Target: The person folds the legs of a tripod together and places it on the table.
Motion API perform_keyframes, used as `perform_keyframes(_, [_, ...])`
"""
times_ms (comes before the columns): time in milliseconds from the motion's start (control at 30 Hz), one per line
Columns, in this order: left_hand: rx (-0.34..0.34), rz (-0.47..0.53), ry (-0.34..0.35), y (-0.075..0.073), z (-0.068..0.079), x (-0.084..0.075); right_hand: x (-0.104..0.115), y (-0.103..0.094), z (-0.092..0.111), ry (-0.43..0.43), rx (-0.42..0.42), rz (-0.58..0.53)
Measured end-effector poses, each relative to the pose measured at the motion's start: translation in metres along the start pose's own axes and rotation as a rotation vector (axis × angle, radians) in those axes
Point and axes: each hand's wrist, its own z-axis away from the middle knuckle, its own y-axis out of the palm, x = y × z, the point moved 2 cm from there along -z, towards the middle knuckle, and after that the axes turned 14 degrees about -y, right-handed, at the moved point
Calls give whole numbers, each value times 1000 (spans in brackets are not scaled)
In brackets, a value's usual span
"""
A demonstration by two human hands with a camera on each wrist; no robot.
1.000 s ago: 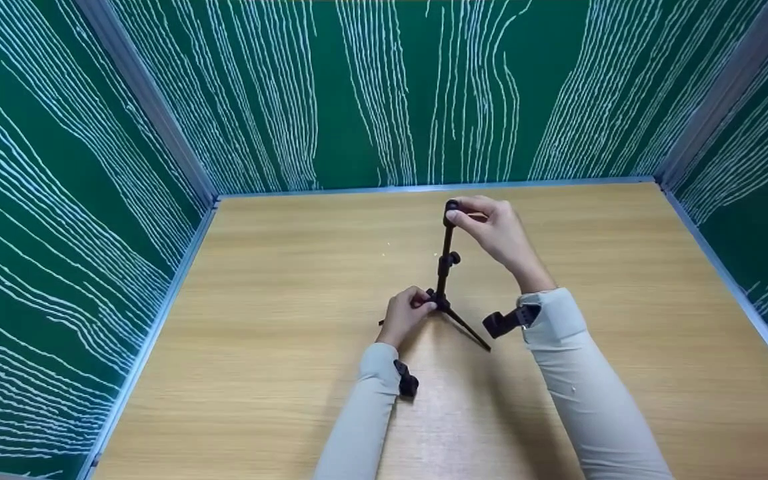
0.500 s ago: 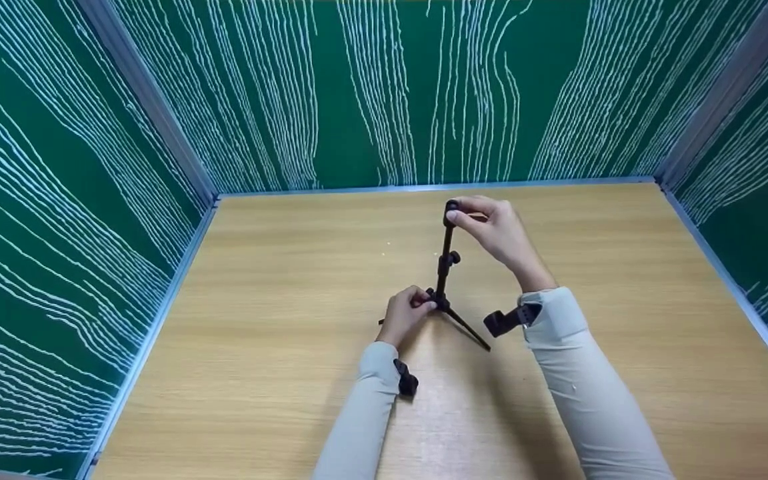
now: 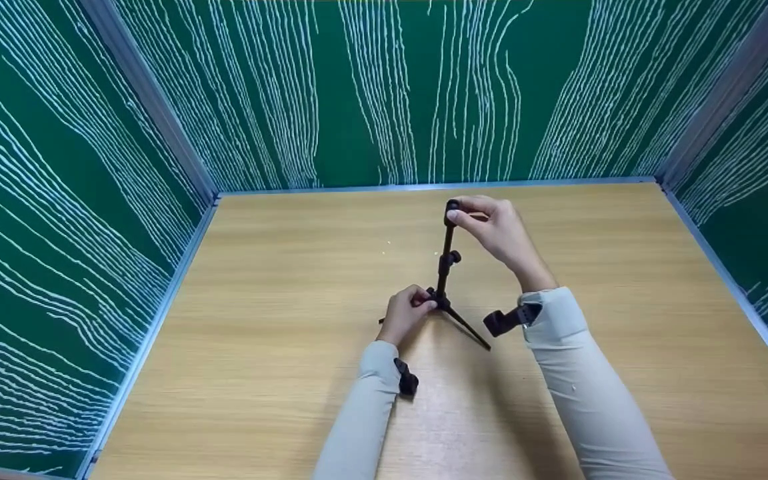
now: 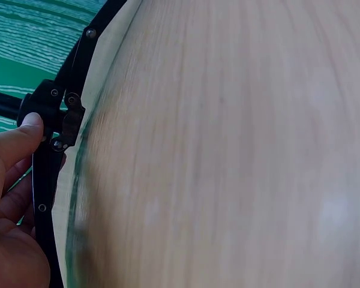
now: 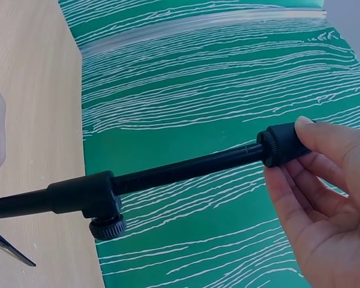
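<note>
A small black tripod (image 3: 446, 267) stands upright on the wooden table, its column leaning slightly in the head view. My right hand (image 3: 501, 230) pinches the black head (image 5: 286, 143) at the column's top between thumb and fingers. Low down, my left hand (image 3: 405, 312) grips the hub where the legs meet, the thumb pressed on the hub (image 4: 45, 111) in the left wrist view. One leg (image 3: 467, 328) reaches toward the front right; another is mostly hidden behind the left hand. Midway up the column sits a clamp with a ridged knob (image 5: 108, 228).
The light wooden table (image 3: 277, 280) is walled at the back and both sides by green panels (image 3: 357, 100) with wavy white lines. A few tiny white specks (image 3: 386, 247) lie behind the tripod. Black camera mounts (image 3: 504, 323) sit on both sleeved wrists.
</note>
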Motion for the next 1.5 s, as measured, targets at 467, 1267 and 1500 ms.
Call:
perform_keyframes(467, [-1,3,-13,0,-1,1,-2,1,2,-18,-18,-2])
perform_keyframes(1267, [-15,7,18,-1,1,2,-15,8,5,12,60,0])
perform_keyframes(1500, [7,15,-26,-2,0,-1,-28,15,12,1,40,19])
